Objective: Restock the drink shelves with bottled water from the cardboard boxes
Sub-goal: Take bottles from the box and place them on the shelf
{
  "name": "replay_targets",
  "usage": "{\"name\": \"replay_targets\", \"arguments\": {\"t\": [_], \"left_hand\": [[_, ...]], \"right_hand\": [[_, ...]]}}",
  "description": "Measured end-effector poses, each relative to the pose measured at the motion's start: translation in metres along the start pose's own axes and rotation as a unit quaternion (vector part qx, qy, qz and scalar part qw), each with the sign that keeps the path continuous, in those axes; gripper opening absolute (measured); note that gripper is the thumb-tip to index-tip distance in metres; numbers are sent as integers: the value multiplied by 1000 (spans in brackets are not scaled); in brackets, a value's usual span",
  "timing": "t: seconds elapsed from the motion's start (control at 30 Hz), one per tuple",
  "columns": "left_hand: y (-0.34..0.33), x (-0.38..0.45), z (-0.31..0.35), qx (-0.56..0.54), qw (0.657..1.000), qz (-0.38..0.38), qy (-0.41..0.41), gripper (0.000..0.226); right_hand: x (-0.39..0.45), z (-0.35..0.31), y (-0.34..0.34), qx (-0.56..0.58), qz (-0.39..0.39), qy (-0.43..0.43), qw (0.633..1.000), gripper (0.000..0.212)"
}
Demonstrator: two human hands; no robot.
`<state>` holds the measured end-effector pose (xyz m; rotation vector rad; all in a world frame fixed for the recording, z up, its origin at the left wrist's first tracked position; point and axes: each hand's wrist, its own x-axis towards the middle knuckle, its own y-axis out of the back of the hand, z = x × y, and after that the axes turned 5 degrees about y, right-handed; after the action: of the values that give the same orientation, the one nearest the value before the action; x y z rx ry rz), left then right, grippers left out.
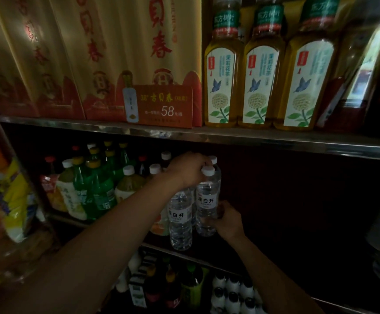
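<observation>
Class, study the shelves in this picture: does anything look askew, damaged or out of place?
Yes. On the top shelf, right of three upright tea bottles, a dark bottle seems to lean left against them, though blurred. The water bottles on the middle shelf stand upright; nothing looks spilled.

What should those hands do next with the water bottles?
Probably slide the right water bottle back into the dark shelf gap and let go: the left hand holds the caps, the right hand steadies its base.
</observation>
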<state>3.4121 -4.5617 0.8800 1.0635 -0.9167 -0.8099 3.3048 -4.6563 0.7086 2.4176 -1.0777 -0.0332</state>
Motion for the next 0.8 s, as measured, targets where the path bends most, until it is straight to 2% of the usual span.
{"name": "replay_targets", "arguments": {"t": [0.13, 0.2, 0.3, 0.4, 0.5, 0.63, 0.8], "left_hand": [[2, -9, -4, -21, 999, 21, 16, 47], [5, -17, -7, -34, 998, 36, 38, 51], [8, -31, -14, -72, 993, 69, 64, 50], [12, -48, -23, -92, 986, 99, 97, 57], [15, -70, -33, -97, 981, 118, 116, 54], [21, -109, -45, -66, 981, 142, 118, 47], [34, -169, -67, 50, 974, 133, 175, 67]], "right_hand": [[-1, 1, 0, 4, -16, -34, 999, 69], [-2, 2, 0, -6, -13, -34, 999, 77], [-6, -4, 6, -8, -10, -10, 1000, 77], [-21, -28, 21, -1, 28, 52, 998, 72], [-41, -56, 36, -54, 79, 135, 986, 62], [-57, -91, 42, -165, 129, 273, 939, 58], [-65, -135, 10, -223, 76, 408, 882, 61]]}}
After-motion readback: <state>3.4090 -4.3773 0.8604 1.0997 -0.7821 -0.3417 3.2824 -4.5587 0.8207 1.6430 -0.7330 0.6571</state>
